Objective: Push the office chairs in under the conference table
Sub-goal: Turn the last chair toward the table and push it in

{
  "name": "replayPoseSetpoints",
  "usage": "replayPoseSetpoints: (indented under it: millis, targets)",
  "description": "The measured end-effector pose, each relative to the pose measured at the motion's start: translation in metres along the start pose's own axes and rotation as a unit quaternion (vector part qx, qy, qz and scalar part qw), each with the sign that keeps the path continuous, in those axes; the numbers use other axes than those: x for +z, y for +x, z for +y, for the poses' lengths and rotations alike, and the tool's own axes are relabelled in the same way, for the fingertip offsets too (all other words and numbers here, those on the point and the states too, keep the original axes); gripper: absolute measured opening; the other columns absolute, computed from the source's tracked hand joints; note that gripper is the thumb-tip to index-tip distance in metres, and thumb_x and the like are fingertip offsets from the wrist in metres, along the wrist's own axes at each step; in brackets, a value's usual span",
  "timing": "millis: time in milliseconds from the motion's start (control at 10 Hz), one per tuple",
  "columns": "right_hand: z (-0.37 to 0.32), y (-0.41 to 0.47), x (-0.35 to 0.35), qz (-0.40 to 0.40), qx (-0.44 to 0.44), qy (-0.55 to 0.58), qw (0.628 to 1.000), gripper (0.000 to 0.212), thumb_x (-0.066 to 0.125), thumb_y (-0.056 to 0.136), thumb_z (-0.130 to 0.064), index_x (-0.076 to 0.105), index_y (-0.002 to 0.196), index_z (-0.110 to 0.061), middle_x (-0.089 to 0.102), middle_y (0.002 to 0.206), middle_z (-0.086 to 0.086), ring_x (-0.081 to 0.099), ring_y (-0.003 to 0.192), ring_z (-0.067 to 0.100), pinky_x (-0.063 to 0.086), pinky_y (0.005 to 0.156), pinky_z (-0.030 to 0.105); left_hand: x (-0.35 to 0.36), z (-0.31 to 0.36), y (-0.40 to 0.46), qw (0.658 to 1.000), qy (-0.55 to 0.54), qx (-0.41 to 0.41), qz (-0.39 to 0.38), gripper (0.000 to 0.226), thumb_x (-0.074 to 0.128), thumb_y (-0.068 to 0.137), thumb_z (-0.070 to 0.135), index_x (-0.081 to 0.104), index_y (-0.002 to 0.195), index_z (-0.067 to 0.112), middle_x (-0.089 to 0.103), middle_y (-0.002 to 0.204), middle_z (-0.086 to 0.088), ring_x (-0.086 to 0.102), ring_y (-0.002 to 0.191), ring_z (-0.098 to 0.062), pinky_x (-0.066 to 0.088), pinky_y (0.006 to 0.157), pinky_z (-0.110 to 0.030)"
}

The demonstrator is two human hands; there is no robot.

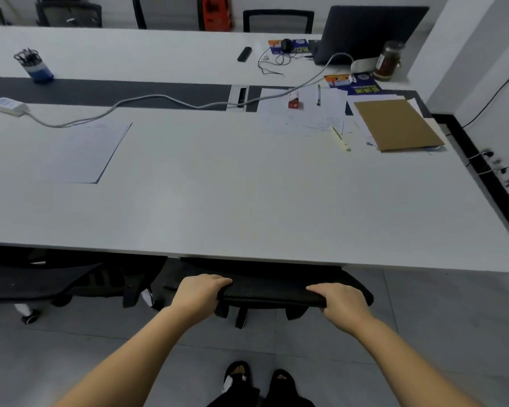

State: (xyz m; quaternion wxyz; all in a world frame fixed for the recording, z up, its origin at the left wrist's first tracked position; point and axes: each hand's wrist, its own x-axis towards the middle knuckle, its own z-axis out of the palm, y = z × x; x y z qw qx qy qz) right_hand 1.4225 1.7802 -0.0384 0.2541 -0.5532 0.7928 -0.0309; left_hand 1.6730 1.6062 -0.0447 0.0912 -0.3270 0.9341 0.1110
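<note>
A black office chair stands at the near edge of the white conference table, its seat hidden under the tabletop and only the top of its backrest showing. My left hand grips the backrest's top edge on the left. My right hand grips the same edge on the right. A second black office chair sits to the left, also tucked partly under the table, its wheeled base showing.
On the table lie a paper sheet, a power adapter with a cable, a pen cup, a brown folder, papers, a laptop and a jar. More chairs stand at the far side. A wall with cables rises at the right.
</note>
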Motion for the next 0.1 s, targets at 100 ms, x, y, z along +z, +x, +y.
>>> replayPoseSetpoints:
  millis: [100]
  targets:
    - [-0.0048,-0.0199,-0.004,-0.045,-0.031,-0.003,0.998,0.06,0.049,0.089,-0.036,0.022,0.142,-0.032,0.032,0.149,-0.003,0.028,0.135,0.013,0.025,0.106,0.024,0.0173,-0.0033,-0.0268,0.994,-0.013,0.076,0.082,0.056,0.056,0.071,0.022,0.051,0.126,0.026,0.064,0.122,0.004,0.059,0.112,-0.016,0.048,0.091,-0.029]
